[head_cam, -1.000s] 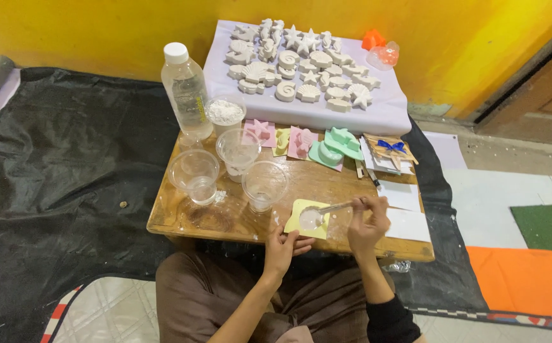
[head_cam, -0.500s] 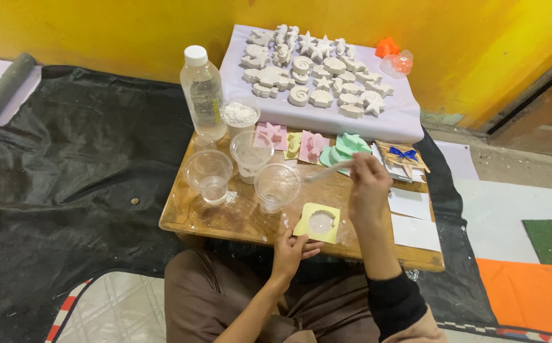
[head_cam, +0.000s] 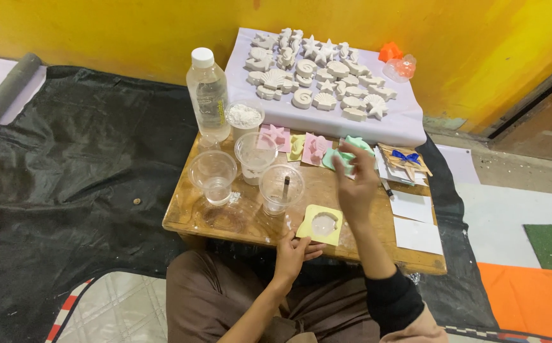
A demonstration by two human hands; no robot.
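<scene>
Filled yellow mould waits as a hand reaches for the green one

From left: clear plastic bottle (head_cam: 208, 95), cup of white powder (head_cam: 244, 117), cup of water (head_cam: 213, 177), cup with a stick in white mix (head_cam: 282, 188). The left hand (head_cam: 290, 249) pinches the square yellow silicone mould (head_cam: 320, 225), its cavity full; the right hand (head_cam: 355, 184), fingers loosely spread (holding nothing visible), hovers by the mint-green silicone mould (head_cam: 346, 152), which likely needs pulling closer for filling.

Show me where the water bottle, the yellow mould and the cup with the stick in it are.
water bottle (head_cam: 208, 95): head view, on the clear body below the white cap.
yellow mould (head_cam: 320, 224): head view, on the filled hollow at its middle.
cup with the stick (head_cam: 281, 189): head view, on its front wall.
</scene>
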